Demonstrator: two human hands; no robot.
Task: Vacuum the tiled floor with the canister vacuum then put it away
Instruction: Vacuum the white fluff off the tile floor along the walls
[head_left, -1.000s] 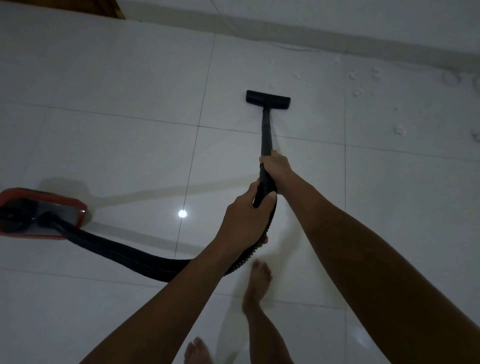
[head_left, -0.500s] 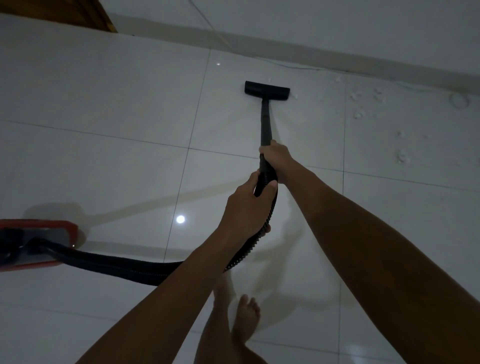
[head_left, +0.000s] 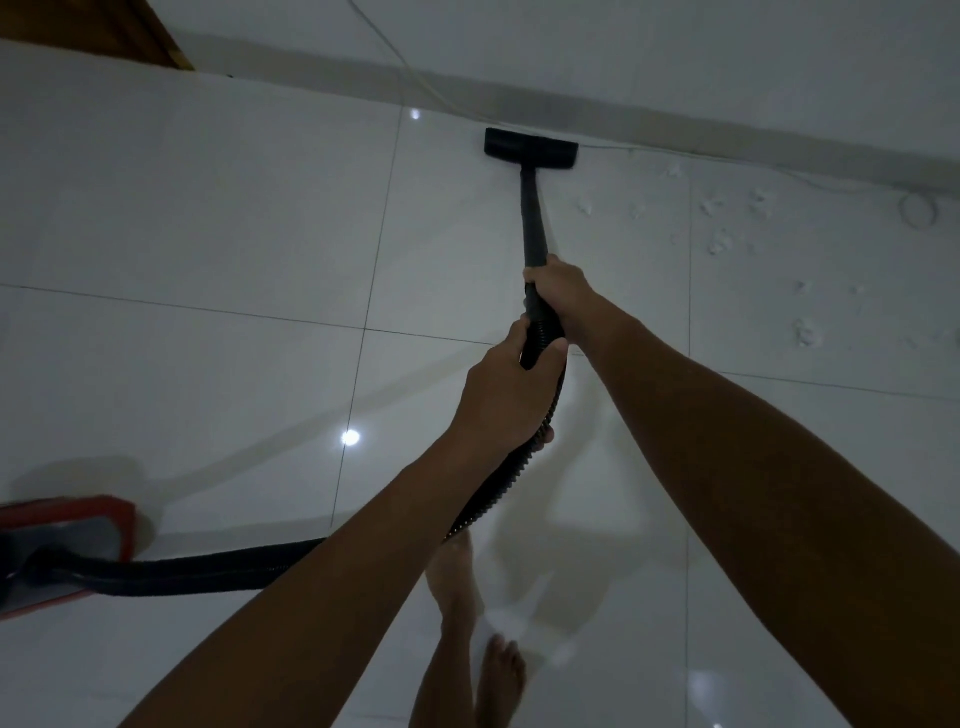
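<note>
While both hands, left hand (head_left: 501, 395) and right hand (head_left: 558, 291), are gripping the stiff, light wand (head_left: 532, 218) mid-frame, the soft hose (head_left: 208, 569) is trailing.

No legible text, labels or numbers.

Both forearms (head_left: 753, 467) are bare from the lower frame edge to the wrists, with no sleeve, watch, band or glove in sight. The left hand (head_left: 498, 400) and the right hand (head_left: 558, 288) carry no rings that can be made out in the dim light. Below, two bare feet (head_left: 498, 670) show, without shoes or socks, one of them blurred.
</note>
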